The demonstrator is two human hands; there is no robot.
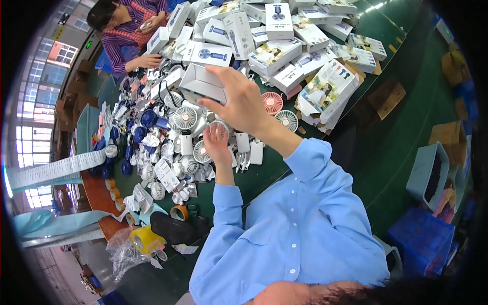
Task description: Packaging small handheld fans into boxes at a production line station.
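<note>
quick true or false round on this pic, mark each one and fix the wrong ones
1. The right hand holds a white box. True.
2. The left hand wears a glove. False: it is bare, over the heap of fans.
3. A pink fan lies beside a white fan near the right forearm. True.
4. The co-worker wears a plain green top. False: the sleeves are purple and striped.
5. The printed boxes are piled toward the far side of the table. True.
</note>
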